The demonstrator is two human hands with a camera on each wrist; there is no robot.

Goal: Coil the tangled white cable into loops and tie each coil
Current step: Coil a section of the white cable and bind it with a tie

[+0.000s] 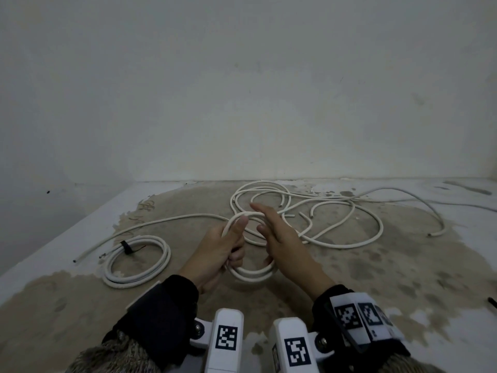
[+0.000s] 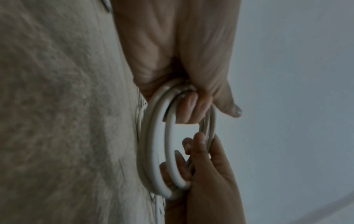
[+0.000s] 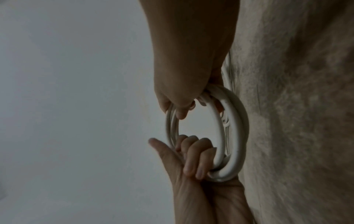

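A small coil of white cable hangs between my two hands above the stained floor. My left hand grips the coil's left side, fingers curled round the strands and thumb pointing up. My right hand holds the right side with its lower fingers hooked through the coil, while the index finger and thumb stick out forward. The left wrist view shows the coil as several stacked loops under the left fingers. In the right wrist view both hands clasp the coil. The cable runs on into a loose tangle behind the hands.
A finished coil with a black tie lies on the floor to the left. A long strand runs past it. A small black object sits at the right edge. A grey wall closes the back.
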